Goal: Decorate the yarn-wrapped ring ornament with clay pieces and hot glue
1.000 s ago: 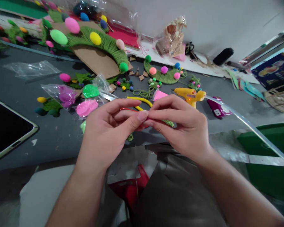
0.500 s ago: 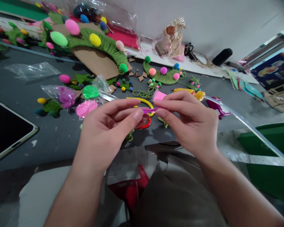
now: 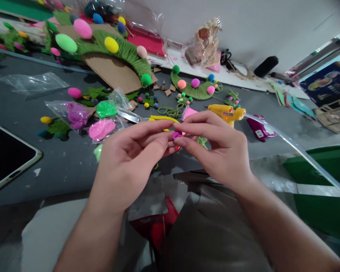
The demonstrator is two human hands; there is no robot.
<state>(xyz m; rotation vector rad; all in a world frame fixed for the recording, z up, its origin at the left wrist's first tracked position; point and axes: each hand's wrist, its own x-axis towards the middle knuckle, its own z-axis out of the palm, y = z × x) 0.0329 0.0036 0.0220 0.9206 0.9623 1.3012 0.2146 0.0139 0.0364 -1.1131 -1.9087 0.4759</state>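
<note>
Dark grey, the worktop (image 3: 65,162) spreads beneath everything, crowded most thickly along its far side. At the far left of it stands a broad arch wrapped in green yarn (image 3: 95,42), dotted with pink, yellow and green egg-shaped balls and backed by brown cardboard.

In front, over the near edge, are the person's left hand (image 3: 129,160) and right hand (image 3: 225,153), raised and facing each other. The left fingers are loosely curled, the index finger stretched toward the right hand and the thumb lying close to the fingers behind it; whether they touch the piece between the hands cannot be told. The right thumb and index finger are pinched together at their tips, clamped on that piece.

Beyond the right hand lies a yellow hot-glue gun (image 3: 221,110); past the left fingers, silver-bladed scissors with a yellow handle (image 3: 159,118) are partly covered. Left of the scissors sit a putty-like pink lump in clear plastic (image 3: 102,129) and a smaller bright green lump (image 3: 107,108).

Smallest is the soft-looking purple piece (image 3: 176,135), held above the worktop at the right fingertips: vivid, smooth, seemingly folded or looped, partly hidden by the fingers.
</note>
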